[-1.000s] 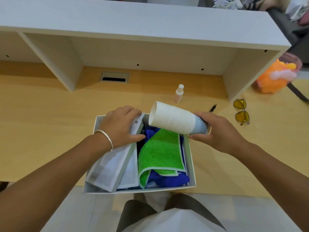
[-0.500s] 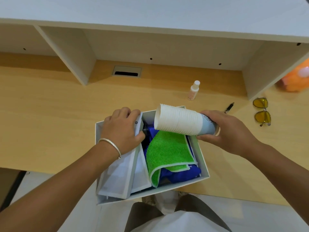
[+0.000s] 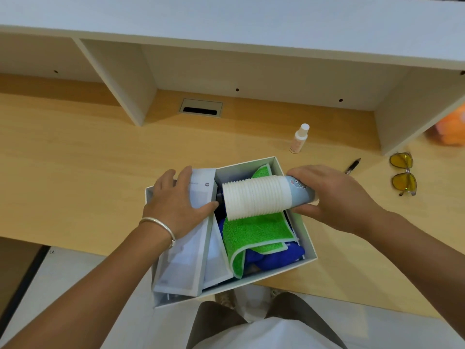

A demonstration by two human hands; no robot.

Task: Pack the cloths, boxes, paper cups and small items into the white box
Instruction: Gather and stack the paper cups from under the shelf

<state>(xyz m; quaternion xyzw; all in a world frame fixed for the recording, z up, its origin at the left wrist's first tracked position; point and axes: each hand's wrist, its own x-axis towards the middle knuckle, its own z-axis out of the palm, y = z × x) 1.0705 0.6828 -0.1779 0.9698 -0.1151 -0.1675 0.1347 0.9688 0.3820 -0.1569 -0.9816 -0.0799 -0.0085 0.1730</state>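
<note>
Head view: white box (image 3: 308, 238) sits at the near edge of the table (image 3: 75, 172), partly overhanging it. Right hand (image 3: 334, 197) grips a stack of paper cups (image 3: 256, 196) lying sideways, fingers curled round the blue bottom end, open rims pointing left. Stack hangs over the box's right half, just above the green cloth (image 3: 254, 235); can't tell if they touch. Blue cloth (image 3: 271, 256) under the green one, both inside the box. Left hand (image 3: 176, 202) presses flat on a pale flat box (image 3: 188, 260) leaning in the left half, fingers straight, thumb at its right edge. On the table beyond: small bottle (image 3: 299, 138) upright, pen (image 3: 352, 166), yellow glasses (image 3: 403, 172) well to the right.
</note>
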